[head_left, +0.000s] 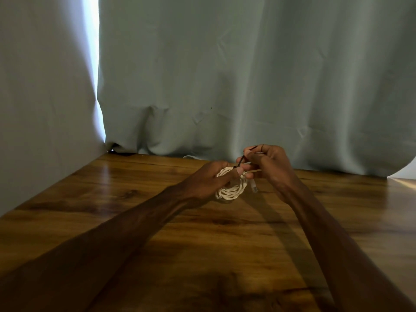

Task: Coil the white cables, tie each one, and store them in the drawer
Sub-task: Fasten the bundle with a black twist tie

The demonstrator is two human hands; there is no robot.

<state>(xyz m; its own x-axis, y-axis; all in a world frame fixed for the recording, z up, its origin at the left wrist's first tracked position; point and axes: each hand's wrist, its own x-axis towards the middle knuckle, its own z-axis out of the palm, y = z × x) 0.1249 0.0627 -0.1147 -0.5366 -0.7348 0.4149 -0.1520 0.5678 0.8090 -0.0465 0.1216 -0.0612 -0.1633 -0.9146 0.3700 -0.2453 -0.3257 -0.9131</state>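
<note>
Above the far half of the glossy brown wood-grain table (135, 199), both bare hands work close together. The left hand (209, 179) is closed around a coiled white cable (231, 188), thumb pressed on the top of the coil, which is held just over the tabletop. The cable's clear plastic plug (253, 186) hangs at the coil's right side. The right hand (267, 163) pinches a thin dark tie (244, 157) between thumb and forefinger, drawn up taut from the coil. A pale grey-green curtain (225, 75) hangs behind.
</note>
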